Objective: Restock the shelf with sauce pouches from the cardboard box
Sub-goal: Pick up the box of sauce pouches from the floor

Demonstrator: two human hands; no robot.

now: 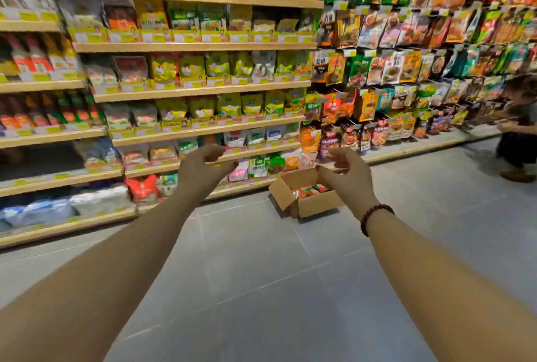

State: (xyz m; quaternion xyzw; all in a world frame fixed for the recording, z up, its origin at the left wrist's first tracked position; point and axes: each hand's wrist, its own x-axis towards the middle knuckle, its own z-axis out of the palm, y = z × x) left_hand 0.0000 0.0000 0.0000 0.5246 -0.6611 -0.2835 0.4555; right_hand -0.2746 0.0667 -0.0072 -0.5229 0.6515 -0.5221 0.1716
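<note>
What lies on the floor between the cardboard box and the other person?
Nothing: in the head view, only bare grey floor separates the box from the person.

The cardboard box (308,206) stands on the floor (261,274) just before the foot of the shelf (203,90), sauce pouches (309,191) inside. The left hand (203,171) hovers left of it, the right hand (350,177) before its right side. A person (520,135) stands far right.
</note>
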